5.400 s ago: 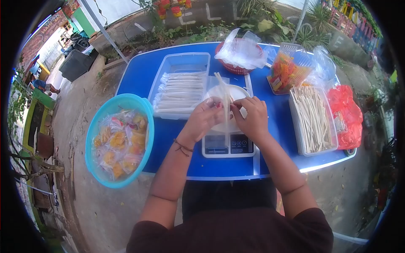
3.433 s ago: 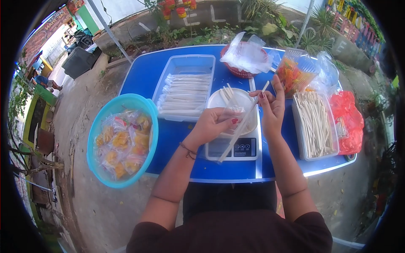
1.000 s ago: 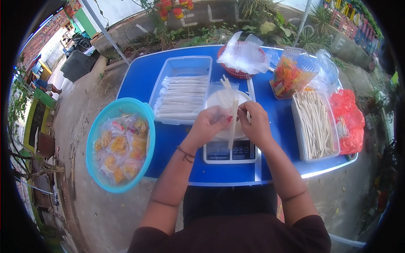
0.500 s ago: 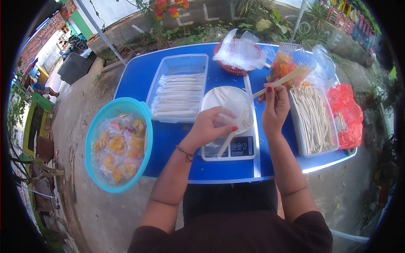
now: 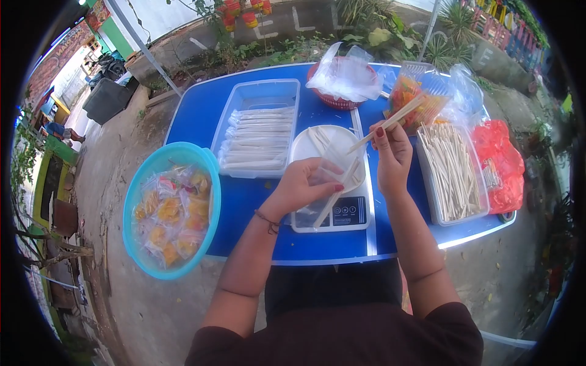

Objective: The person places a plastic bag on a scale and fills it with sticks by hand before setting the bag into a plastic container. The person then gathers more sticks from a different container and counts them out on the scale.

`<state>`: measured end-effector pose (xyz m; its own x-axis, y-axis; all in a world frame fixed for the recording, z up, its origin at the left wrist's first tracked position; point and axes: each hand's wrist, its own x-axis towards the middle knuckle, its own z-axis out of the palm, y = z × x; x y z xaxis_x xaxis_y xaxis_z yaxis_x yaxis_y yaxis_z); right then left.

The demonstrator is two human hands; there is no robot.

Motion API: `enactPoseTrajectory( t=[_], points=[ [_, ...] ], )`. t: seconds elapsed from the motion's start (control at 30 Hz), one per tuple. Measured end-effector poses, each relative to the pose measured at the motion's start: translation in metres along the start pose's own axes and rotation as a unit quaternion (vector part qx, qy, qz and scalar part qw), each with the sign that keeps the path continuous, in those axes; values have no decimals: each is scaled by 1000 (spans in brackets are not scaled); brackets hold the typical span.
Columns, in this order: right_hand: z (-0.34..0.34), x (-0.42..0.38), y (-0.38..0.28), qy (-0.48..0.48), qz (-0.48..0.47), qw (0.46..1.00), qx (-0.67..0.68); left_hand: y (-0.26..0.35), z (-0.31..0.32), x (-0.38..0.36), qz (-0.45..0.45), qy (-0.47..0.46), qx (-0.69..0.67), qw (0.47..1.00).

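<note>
My left hand (image 5: 309, 184) pinches a clear plastic bag (image 5: 333, 163) with a few pale sticks (image 5: 328, 209) inside it. The bag hangs tilted over a white kitchen scale (image 5: 302, 146), where other short sticks lie on the round plate. To the right, my right hand (image 5: 392, 154) is closed around a small bundle of pale sticks (image 5: 400, 114), held slanting with their lower ends toward the bag's mouth. Beside that hand stands a clear plastic tub (image 5: 434, 210) full of loose pale sticks (image 5: 453, 171).
On the blue table (image 5: 256, 198), a clear tray (image 5: 227, 97) holds several filled packets (image 5: 257, 137). A turquoise basin (image 5: 129, 213) of bagged yellow snacks stands left. A red basket (image 5: 332, 102) with plastic bags, an orange-filled bag (image 5: 410, 97) and a red plastic bag (image 5: 503, 165) sit behind and right.
My right hand has shifted slightly left, bringing the bundle of sticks closer to the plastic bag. My left hand and the bag stay nearly in place.
</note>
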<state>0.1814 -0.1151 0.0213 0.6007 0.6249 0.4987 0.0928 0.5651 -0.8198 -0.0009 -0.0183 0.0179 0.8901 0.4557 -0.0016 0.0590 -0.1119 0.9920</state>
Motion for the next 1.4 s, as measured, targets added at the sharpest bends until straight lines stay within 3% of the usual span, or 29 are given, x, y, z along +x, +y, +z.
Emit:
enactPoseTrajectory(
  t=[0.2, 0.4, 0.7, 1.0, 1.2, 1.4],
  points=[
    [0, -2, 3, -84, 63, 994, -3, 0, 0, 1, 12, 1, -54, 998],
    [4, 1, 0, -10, 76, 997, -6, 3, -1, 1, -5, -3, -13, 1000],
    [8, -1, 3, -32, 78, 996, -40, 2, -1, -1, -18, -8, -51, 998],
    [9, 3, 0, 21, 0, 999, -39, 1, -2, 1, 5, -3, -33, 999],
    [2, 1, 5, -63, 38, 995, -67, 1, -2, 1, 7, 1, -51, 999],
    [17, -6, 0, -26, 9, 999, -37, 1, -4, 2, 24, 34, -58, 997]
  ],
)
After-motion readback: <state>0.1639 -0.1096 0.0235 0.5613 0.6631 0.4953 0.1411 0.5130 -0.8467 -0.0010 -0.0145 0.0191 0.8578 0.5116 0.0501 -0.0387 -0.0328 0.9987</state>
